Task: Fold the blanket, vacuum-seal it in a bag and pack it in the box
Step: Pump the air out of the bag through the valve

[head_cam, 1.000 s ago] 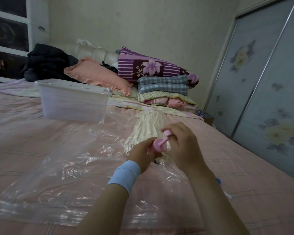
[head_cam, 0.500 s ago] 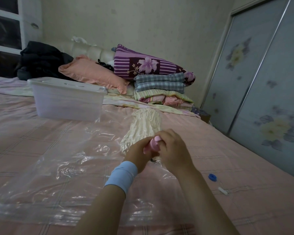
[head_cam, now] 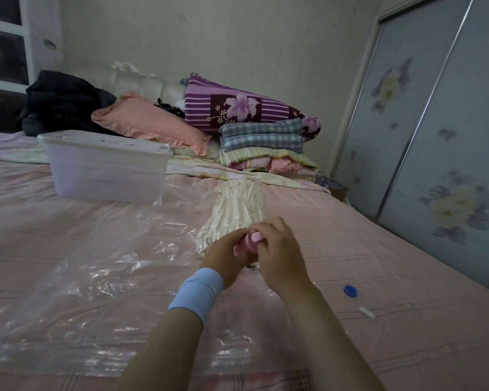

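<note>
Both hands are meeting over the middle of the bed [head_cam: 378,249], working the small pink pump [head_cam: 250,242] on the clear vacuum bag [head_cam: 96,292]. The left hand [head_cam: 226,258], the one with the pale blue wristband [head_cam: 196,292], is gripping the pump's body from below. The right hand [head_cam: 280,258] is curling its fingers over the pump's top. A second ago a pink stem was standing out between the hands. Now the right hand is sitting lower and that stem is hidden, so it looks as if a stroke is being pressed home.

The cream blanket [head_cam: 235,210] is lying just beyond the hands toward the head of the bed. It appears to be inside the bag, looking shrunken and tightly ribbed, while the rest of the bag is spreading flat and crinkled toward the bed's left and near edges. By my reading the air is mostly out and the sealing step is nearing its end, though whether the valve is holding is impossible to tell from here.

The translucent box [head_cam: 105,170] is waiting at the far left of the bed with its lid on, so the packing is not yet begun. A small blue cap [head_cam: 350,290] and a white clip [head_cam: 367,312] are lying near the right edge, probably wanted next for closing up.
</note>
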A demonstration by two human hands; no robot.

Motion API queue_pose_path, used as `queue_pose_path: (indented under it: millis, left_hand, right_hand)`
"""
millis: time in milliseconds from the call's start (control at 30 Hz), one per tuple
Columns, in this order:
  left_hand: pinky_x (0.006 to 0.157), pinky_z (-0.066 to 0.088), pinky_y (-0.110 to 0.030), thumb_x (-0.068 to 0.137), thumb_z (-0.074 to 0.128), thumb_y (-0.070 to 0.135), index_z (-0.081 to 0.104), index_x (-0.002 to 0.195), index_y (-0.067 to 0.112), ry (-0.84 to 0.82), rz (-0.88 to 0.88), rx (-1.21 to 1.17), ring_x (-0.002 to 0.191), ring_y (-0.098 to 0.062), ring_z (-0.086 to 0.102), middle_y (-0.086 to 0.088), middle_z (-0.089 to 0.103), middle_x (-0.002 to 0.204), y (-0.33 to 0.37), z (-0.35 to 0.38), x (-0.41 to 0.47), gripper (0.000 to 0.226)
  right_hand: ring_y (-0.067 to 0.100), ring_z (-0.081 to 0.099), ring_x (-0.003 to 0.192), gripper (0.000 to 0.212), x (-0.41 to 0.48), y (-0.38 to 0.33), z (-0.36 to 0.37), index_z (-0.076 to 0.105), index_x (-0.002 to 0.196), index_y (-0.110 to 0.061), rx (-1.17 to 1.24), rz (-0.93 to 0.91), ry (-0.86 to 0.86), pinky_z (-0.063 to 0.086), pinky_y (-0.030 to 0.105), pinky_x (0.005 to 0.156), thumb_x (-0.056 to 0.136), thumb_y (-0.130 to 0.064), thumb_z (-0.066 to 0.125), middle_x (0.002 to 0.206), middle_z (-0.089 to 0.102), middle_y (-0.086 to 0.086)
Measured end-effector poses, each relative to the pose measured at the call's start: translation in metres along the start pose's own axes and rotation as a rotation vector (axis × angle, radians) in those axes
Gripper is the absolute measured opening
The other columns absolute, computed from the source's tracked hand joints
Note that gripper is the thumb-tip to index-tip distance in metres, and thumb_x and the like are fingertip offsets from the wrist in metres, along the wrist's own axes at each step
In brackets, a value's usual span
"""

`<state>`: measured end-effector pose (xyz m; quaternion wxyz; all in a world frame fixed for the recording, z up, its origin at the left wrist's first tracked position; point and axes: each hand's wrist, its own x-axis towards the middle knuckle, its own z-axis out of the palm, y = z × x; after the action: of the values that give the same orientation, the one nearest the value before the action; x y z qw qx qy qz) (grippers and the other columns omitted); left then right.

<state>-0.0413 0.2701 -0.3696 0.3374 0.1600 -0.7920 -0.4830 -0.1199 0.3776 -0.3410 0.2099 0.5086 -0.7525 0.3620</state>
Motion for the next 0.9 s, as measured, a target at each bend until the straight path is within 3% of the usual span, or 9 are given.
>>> queue_pose_path:
  millis: [133, 300, 367, 433, 500, 567, 633, 700, 900]
  left_hand:
    - [0.063, 0.041, -0.007, 0.079, 0.075, 0.016, 0.064, 0.108, 0.036, 0.032, 0.023, 0.018, 0.078, -0.005, 0.059, 0.015, 0.066, 0.087, 0.002, -0.002, -0.001, 0.037]
    - [0.066, 0.039, -0.001, 0.078, 0.076, 0.015, 0.064, 0.116, 0.034, 0.047, 0.030, 0.045, 0.084, -0.005, 0.057, 0.015, 0.066, 0.097, -0.002, -0.007, 0.004, 0.045]
    - [0.068, 0.039, -0.003, 0.078, 0.075, 0.016, 0.064, 0.116, 0.035, 0.046, 0.036, 0.054, 0.086, -0.005, 0.058, 0.014, 0.067, 0.098, -0.003, -0.006, 0.003, 0.044]
    - [0.068, 0.040, -0.002, 0.078, 0.074, 0.015, 0.065, 0.115, 0.034, 0.049, 0.034, 0.030, 0.087, -0.005, 0.059, 0.012, 0.068, 0.100, -0.005, -0.005, 0.003, 0.043]
    - [0.069, 0.043, -0.006, 0.080, 0.072, 0.017, 0.064, 0.107, 0.038, 0.040, 0.030, 0.030, 0.083, -0.004, 0.059, 0.013, 0.068, 0.094, -0.005, -0.003, 0.002, 0.035]
    - [0.072, 0.046, -0.018, 0.081, 0.069, 0.022, 0.061, 0.100, 0.041, 0.024, 0.034, 0.077, 0.079, -0.008, 0.059, 0.013, 0.066, 0.087, -0.005, -0.001, 0.001, 0.029]
    - [0.069, 0.043, -0.015, 0.081, 0.069, 0.021, 0.060, 0.099, 0.041, 0.035, 0.038, 0.087, 0.075, -0.003, 0.057, 0.014, 0.064, 0.084, -0.003, -0.001, 0.000, 0.028]
    - [0.065, 0.040, -0.004, 0.080, 0.072, 0.017, 0.063, 0.106, 0.038, 0.051, 0.032, 0.053, 0.078, 0.002, 0.056, 0.015, 0.065, 0.089, -0.002, -0.003, 0.000, 0.035]
    - [0.072, 0.038, -0.004, 0.078, 0.076, 0.019, 0.061, 0.119, 0.040, 0.044, 0.015, 0.042, 0.088, -0.001, 0.056, 0.018, 0.064, 0.102, -0.005, -0.009, 0.002, 0.048]
  right_hand:
    - [0.019, 0.057, 0.098, 0.025, 0.014, -0.013, -0.025, 0.070, 0.105, -0.017, 0.091, -0.064, 0.024, 0.054, 0.044, 0.083, 0.094, -0.016, 0.047, 0.105, 0.060, -0.001]
    - [0.014, 0.058, 0.095, 0.029, 0.036, -0.047, -0.071, 0.072, 0.103, -0.006, 0.161, -0.238, 0.420, 0.047, 0.014, 0.083, 0.097, -0.016, 0.046, 0.102, 0.062, 0.005]
    - [0.016, 0.057, 0.096, 0.029, 0.036, -0.047, -0.062, 0.071, 0.106, -0.004, 0.136, -0.258, 0.493, 0.047, 0.016, 0.084, 0.097, -0.012, 0.045, 0.103, 0.061, 0.007]
    - [0.019, 0.057, 0.099, 0.034, 0.027, -0.035, -0.038, 0.070, 0.113, -0.009, 0.101, -0.191, 0.421, 0.052, 0.028, 0.082, 0.096, -0.016, 0.042, 0.107, 0.059, 0.005]
    - [0.019, 0.055, 0.102, 0.044, 0.011, -0.020, -0.012, 0.069, 0.119, -0.015, 0.040, -0.081, 0.197, 0.053, 0.037, 0.080, 0.094, -0.027, 0.035, 0.112, 0.057, 0.001]
    - [0.021, 0.054, 0.107, 0.049, -0.001, -0.009, 0.002, 0.068, 0.120, -0.018, 0.003, -0.003, -0.005, 0.053, 0.041, 0.083, 0.092, -0.034, 0.030, 0.116, 0.055, 0.001]
    - [0.022, 0.055, 0.106, 0.048, 0.001, -0.011, -0.003, 0.068, 0.116, -0.017, 0.034, -0.004, -0.050, 0.053, 0.042, 0.084, 0.091, -0.034, 0.031, 0.114, 0.055, 0.001]
    - [0.020, 0.056, 0.098, 0.045, 0.013, -0.022, -0.023, 0.070, 0.109, -0.015, 0.118, -0.067, 0.038, 0.054, 0.042, 0.080, 0.091, -0.032, 0.032, 0.105, 0.055, 0.001]
    - [0.013, 0.057, 0.093, 0.025, 0.040, -0.055, -0.078, 0.072, 0.105, -0.004, 0.171, -0.307, 0.466, 0.050, 0.016, 0.082, 0.098, -0.008, 0.049, 0.105, 0.058, 0.008]
